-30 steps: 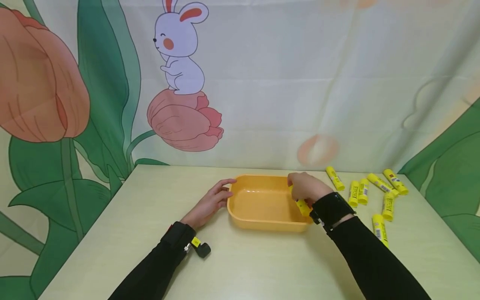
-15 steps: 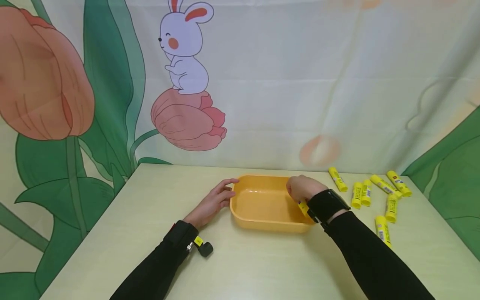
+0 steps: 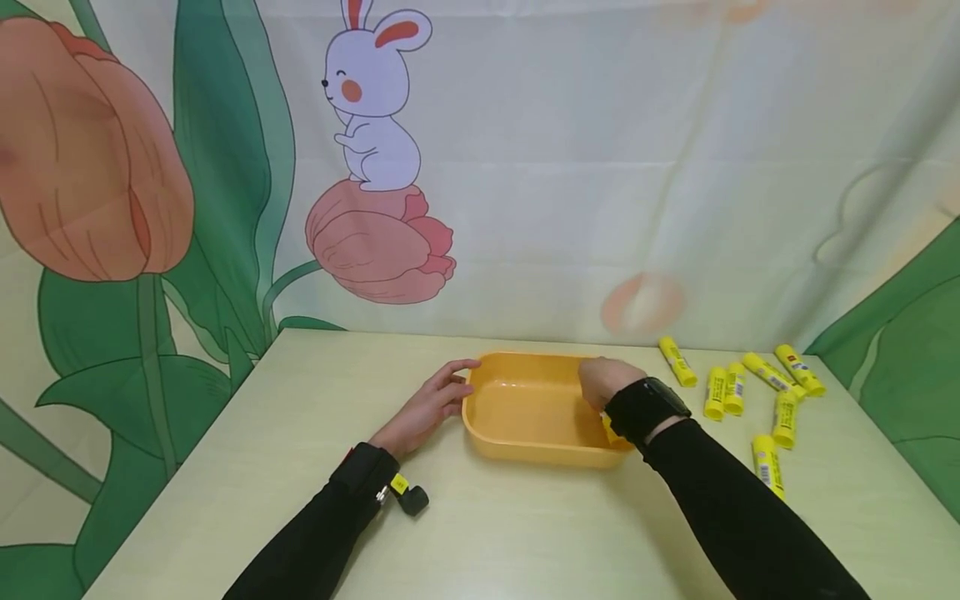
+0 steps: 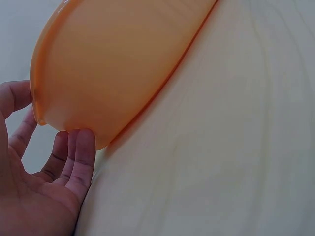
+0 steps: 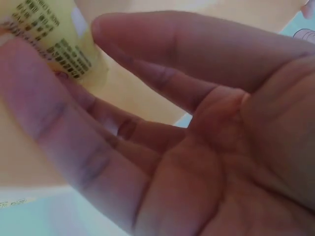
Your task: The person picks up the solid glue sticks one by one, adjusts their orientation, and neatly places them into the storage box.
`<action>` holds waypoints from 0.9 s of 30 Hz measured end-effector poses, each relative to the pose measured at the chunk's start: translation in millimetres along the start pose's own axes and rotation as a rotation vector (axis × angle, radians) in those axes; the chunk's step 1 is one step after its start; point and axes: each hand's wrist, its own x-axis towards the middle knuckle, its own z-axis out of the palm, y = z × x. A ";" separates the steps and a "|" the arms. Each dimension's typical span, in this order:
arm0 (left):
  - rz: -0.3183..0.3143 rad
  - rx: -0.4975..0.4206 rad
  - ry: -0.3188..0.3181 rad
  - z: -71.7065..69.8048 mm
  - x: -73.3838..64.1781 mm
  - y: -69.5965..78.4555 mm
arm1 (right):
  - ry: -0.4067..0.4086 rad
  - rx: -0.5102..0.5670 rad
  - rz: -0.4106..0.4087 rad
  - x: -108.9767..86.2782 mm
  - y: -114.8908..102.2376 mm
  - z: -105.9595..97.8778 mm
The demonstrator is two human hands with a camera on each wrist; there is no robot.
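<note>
An orange-yellow plastic tray [image 3: 525, 455] stands on the table. My left hand [image 3: 427, 408] rests at its left end, fingertips against the rim and outer wall; the left wrist view shows those fingers [image 4: 84, 152] fairly straight on the tray's outside. Inside the tray's right end, my right hand [image 3: 609, 382] reaches down and pinches a yellow glue stick [image 3: 611, 430]. Printed text shows on this glue stick [image 5: 74, 56] in the right wrist view, between the fingertips. Hand and wristband hide most of it in the head view.
Several more yellow glue sticks lie scattered right of the tray, among them one near the back edge [image 3: 677, 362] and one nearer the front [image 3: 767, 467]. A printed curtain [image 3: 540, 167] hangs behind the table [image 3: 510, 533].
My right hand has lowered a little into the tray's right end with the glue stick, and less of the stick shows. The left hand stays at the rim. The view has shifted slightly.
</note>
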 end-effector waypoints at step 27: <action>0.000 0.016 0.004 1.6 -1.7 -2.9 | -0.046 0.095 0.039 5.4 6.1 -8.8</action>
